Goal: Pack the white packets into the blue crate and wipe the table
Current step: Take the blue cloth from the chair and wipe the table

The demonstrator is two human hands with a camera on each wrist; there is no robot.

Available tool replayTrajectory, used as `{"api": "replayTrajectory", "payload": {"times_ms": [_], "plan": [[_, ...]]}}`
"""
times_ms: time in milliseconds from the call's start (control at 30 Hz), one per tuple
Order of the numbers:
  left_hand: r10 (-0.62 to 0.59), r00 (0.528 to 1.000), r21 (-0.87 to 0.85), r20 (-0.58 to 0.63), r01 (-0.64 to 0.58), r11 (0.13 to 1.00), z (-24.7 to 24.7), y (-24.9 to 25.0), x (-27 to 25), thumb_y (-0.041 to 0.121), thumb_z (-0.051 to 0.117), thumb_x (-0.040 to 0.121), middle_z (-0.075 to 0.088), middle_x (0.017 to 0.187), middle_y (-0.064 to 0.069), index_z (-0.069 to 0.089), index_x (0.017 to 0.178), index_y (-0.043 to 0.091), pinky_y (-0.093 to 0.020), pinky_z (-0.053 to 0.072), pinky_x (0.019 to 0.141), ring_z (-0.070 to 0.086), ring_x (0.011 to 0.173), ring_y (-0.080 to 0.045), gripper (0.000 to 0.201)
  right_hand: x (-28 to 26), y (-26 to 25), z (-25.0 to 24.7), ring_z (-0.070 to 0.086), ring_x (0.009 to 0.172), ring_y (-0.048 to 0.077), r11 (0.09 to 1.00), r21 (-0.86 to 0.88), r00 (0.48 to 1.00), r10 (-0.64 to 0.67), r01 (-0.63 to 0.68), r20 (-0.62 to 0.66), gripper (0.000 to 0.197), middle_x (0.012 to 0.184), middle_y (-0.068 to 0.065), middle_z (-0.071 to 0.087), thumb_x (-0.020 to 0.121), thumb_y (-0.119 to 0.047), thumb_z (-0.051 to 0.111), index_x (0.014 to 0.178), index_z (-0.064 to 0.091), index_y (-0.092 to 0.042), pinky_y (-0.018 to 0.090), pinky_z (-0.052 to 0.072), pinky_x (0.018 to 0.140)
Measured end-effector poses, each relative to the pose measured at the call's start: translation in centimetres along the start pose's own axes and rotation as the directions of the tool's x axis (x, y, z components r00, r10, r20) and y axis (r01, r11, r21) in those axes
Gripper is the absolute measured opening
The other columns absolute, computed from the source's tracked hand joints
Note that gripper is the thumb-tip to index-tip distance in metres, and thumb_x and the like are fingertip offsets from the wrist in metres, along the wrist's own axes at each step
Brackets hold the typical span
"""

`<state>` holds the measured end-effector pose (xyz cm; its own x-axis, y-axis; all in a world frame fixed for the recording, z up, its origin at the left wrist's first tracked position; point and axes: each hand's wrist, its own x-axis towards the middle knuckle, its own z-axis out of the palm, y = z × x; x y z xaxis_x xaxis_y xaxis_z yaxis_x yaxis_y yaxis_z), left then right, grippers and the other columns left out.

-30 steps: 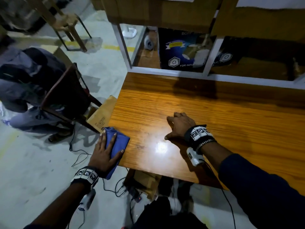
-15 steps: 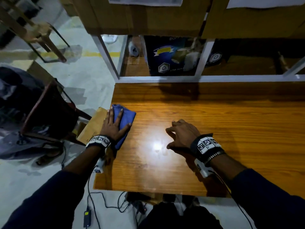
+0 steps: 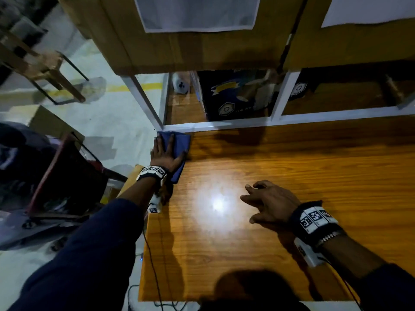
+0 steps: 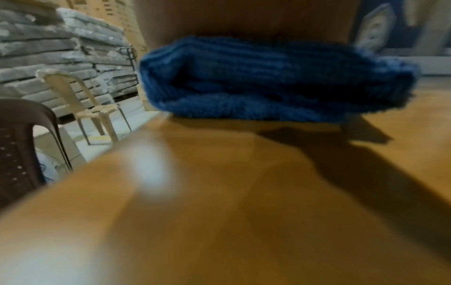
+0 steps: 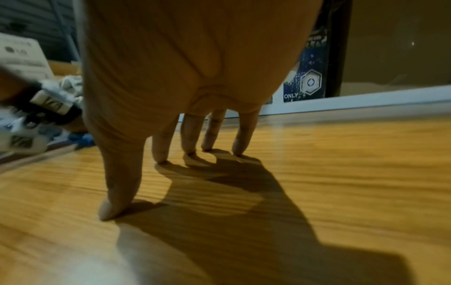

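Observation:
A folded blue cloth (image 3: 178, 144) lies at the far left corner of the wooden table (image 3: 292, 176). My left hand (image 3: 165, 153) presses flat on it with straight, spread fingers. In the left wrist view the blue cloth (image 4: 268, 81) fills the upper middle, blurred, above the table (image 4: 219, 212). My right hand (image 3: 267, 202) rests near the table's middle on its fingertips (image 5: 161, 152), holding nothing. No white packets or blue crate show in any view.
A white-framed shelf (image 3: 276, 99) borders the table's far edge, with a dark blue printed box (image 3: 235, 97) inside and cardboard boxes (image 3: 190, 46) above. A dark chair (image 3: 67, 176) with a seated person stands left of the table. Cables (image 3: 155, 277) hang at the near left edge.
My left hand has slid the blue cloth along the left edge from the near corner to the far corner. The right hand stayed resting on the table.

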<state>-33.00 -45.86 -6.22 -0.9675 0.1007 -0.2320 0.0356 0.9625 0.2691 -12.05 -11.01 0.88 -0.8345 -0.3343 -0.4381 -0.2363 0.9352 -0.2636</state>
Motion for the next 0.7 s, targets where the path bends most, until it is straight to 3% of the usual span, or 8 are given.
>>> {"api": "replayTrajectory", "payload": {"times_ms": [233,400,533,700], "plan": [[0.016,0.999,-0.056,0.038,-0.014,0.998,-0.3,-0.2,-1.4,0.088,0.03,0.082,-0.024,0.165,-0.005,-0.009,0.156,0.047,-0.051,0.0,0.125,-0.018,0.153,-0.027,0.093,-0.4,0.4,0.4,0.013,0.153,0.018,0.999,-0.019,0.999,-0.046,0.046,0.017,0.083,0.168,-0.014,0.019,0.081,-0.077,0.06,0.153,0.033,-0.048,0.045,0.045,0.107],[0.045,0.999,-0.099,0.001,-0.045,0.994,1.1,-1.2,-7.0,0.084,0.039,0.086,-0.022,0.165,-0.01,-0.006,0.157,0.045,-0.05,0.0,0.125,-0.017,0.153,-0.031,0.093,-0.7,0.5,1.0,0.009,0.154,0.019,0.998,0.006,0.998,-0.065,0.065,0.018,0.08,0.169,-0.012,0.014,0.085,-0.074,0.059,0.155,0.032,-0.046,0.046,0.037,0.113],[-0.02,0.999,-0.057,-0.048,0.018,0.998,3.2,-1.5,-12.5,0.09,0.028,0.083,-0.014,0.167,-0.01,-0.009,0.155,0.048,-0.057,0.008,0.122,-0.01,0.154,-0.029,0.092,-1.0,0.5,1.2,0.008,0.155,0.021,0.997,-0.007,0.996,-0.081,0.082,0.035,0.081,0.17,-0.008,0.013,0.086,-0.072,0.058,0.156,0.031,-0.043,0.049,0.03,0.118],[-0.039,0.996,-0.045,-0.076,0.036,0.998,5.4,0.3,-20.7,0.085,0.03,0.087,-0.02,0.166,-0.006,-0.017,0.153,0.05,-0.058,-0.009,0.12,-0.018,0.153,-0.025,0.087,-1.2,0.5,1.8,0.008,0.155,0.022,0.996,-0.008,0.996,-0.088,0.088,0.029,0.082,0.17,-0.007,0.012,0.087,-0.073,0.054,0.158,0.026,-0.044,0.049,0.027,0.119]]}}
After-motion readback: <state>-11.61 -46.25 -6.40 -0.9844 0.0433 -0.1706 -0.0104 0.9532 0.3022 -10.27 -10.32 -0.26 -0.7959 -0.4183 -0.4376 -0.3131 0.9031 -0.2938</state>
